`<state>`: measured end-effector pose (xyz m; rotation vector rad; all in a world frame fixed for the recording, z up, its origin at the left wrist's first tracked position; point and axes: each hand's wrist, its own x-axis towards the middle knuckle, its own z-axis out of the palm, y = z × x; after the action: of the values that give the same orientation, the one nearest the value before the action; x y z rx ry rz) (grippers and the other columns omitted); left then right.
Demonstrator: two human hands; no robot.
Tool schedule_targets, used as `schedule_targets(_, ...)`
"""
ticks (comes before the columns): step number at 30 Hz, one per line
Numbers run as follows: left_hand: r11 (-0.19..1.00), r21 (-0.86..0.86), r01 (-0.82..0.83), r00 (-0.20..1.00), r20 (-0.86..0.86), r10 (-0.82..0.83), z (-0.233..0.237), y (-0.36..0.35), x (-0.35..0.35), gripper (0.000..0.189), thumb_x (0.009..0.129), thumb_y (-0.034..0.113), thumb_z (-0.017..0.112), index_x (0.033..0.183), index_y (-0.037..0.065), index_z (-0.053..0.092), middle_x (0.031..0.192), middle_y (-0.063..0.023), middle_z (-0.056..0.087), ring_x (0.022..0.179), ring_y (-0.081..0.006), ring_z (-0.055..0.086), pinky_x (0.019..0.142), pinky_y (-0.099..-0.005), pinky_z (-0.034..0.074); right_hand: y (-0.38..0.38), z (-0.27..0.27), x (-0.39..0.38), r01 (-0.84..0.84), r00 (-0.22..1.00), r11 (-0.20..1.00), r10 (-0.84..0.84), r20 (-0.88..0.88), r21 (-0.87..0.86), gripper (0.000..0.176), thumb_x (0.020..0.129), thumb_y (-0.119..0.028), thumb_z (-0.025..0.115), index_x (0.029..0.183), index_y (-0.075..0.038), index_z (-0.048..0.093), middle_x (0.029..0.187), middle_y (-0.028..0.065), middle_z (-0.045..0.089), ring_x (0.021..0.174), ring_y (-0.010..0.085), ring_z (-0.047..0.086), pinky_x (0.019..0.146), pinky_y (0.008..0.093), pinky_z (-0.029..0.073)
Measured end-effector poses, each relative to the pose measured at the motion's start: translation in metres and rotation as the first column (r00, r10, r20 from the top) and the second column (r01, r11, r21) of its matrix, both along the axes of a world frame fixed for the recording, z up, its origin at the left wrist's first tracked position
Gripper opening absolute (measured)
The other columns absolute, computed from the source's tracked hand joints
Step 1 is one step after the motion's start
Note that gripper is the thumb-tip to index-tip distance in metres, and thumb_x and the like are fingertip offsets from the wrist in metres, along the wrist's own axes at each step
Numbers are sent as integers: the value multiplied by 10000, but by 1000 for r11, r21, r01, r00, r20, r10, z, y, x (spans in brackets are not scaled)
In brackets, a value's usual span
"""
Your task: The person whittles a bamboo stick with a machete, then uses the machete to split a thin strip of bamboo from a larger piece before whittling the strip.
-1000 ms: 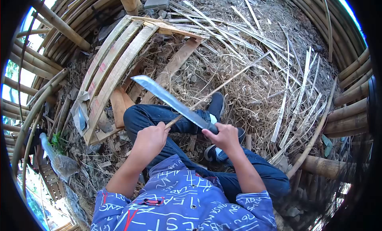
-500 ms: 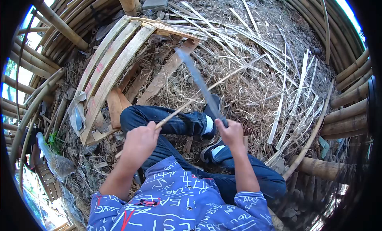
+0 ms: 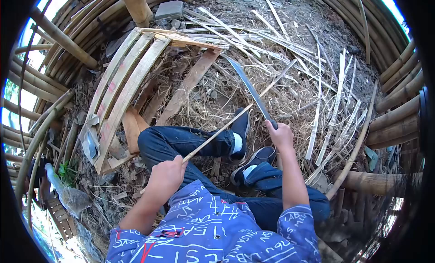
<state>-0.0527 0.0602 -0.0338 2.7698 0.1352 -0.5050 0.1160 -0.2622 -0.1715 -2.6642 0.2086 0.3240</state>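
Observation:
My left hand (image 3: 166, 179) is closed round the near end of a thin bamboo strip (image 3: 214, 136), which slants up and to the right over my legs. My right hand (image 3: 281, 135) grips the dark handle of a long knife (image 3: 248, 84). Its blade points up and to the left and crosses the strip a little beyond the handle. Whether blade and strip touch there, I cannot tell. Beneath them are my crossed legs in jeans and my dark shoes (image 3: 242, 127).
A slatted wooden frame (image 3: 134, 76) leans at the left. Shavings (image 3: 290, 115) and pale strips (image 3: 339, 95) cover the ground ahead and to the right. Bamboo poles (image 3: 390, 183) curve round both sides. A grey block (image 3: 169, 10) lies at the back.
My right hand has moved right and away from my body with the knife, and the blade has shifted along the strip. My left hand has lowered slightly, still holding the strip.

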Motion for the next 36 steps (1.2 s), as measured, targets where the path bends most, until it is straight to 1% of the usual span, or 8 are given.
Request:
schedule_targets(5,999,41,-19,999,-25,20,0,-5,13,270,991,268,482,882,25,524,672,-220,612,677,-427,620,607,-541,475,45,27,-43,-113,993,939,114,18,326,667,817,-678,566,797,-30,723,707,239,659,738,411,669,681,487,517)
schedule_targets(10,996,83,25,1000,17,-26,-4,0,17,276,983,277,500,873,28,546,660,-219,627,632,-417,632,568,-520,501,92,34,-91,-519,854,817,506,119,251,622,782,-694,606,700,-82,679,615,177,629,645,350,670,617,451,521)
schedule_targets(14,997,18,-72,994,-78,73,9,7,10,286,986,271,488,905,8,564,756,-272,616,765,-480,594,678,-563,447,69,12,-65,-439,894,883,411,178,168,696,792,-744,539,720,-69,688,670,179,663,686,358,680,642,465,525)
schedule_targets(17,993,-80,-86,994,-80,80,13,14,1,277,986,262,488,906,7,562,770,-270,614,788,-483,588,681,-564,438,20,0,-19,-55,993,970,79,-93,235,642,819,-720,523,799,-116,737,762,151,699,770,338,690,685,454,528)
schedule_targets(23,992,-116,-50,998,-52,44,0,6,13,290,986,254,483,869,-7,534,788,-282,594,823,-493,564,697,-566,422,17,-7,-15,-35,999,981,35,8,190,685,818,-713,525,788,-60,727,756,209,686,769,380,689,717,467,536)
schedule_targets(24,994,-93,-57,996,-67,51,0,8,16,287,987,249,479,875,-8,537,797,-283,595,828,-490,564,698,-561,422,26,3,-28,-84,995,946,64,74,314,705,819,-710,537,782,-29,718,753,220,685,759,378,690,711,474,541)
schedule_targets(30,989,-117,-87,990,-122,73,-2,11,17,313,993,262,477,871,-17,549,781,-287,603,806,-493,575,693,-552,437,66,2,-75,-398,918,886,383,105,239,701,809,-727,537,729,-46,680,650,205,643,667,388,665,648,490,530)
schedule_targets(36,976,-177,-127,982,-164,98,8,19,8,281,988,235,490,926,-29,565,796,-286,586,797,-492,554,683,-503,438,7,-24,-16,-207,978,968,200,60,141,647,793,-748,525,811,-138,742,732,165,688,740,332,693,699,458,540)
